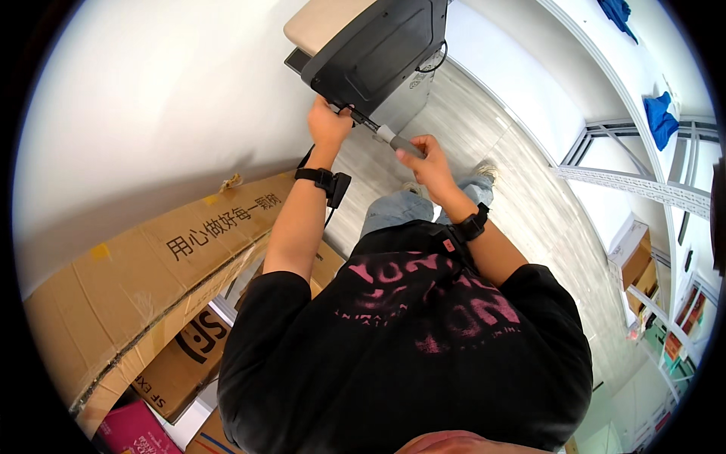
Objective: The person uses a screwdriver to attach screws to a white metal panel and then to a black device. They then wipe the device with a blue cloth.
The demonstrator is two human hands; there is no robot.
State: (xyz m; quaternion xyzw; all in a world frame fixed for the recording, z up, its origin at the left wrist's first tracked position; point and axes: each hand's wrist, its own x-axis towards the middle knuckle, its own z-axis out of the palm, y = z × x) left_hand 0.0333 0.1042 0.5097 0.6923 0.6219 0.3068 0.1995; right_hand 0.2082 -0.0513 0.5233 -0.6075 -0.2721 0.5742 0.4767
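The left hand [328, 121] is closed around the tip of a grey-handled screwdriver [393, 138] at the lower edge of a black plastic back panel [378, 49]. The right hand [425, 163] grips the handle, fingers curled. Brown cardboard boxes [151, 265] lie left.

The tool [395, 140] is a slim screwdriver-like rod with a grey handle, a pale collar and a dark shaft, lying slanted, its tip up-left against the lower edge of the black panel [378, 49]. The panel (dark plastic, rounded corners, a recessed centre) is tilted and fixed to a grey unit under a beige top.
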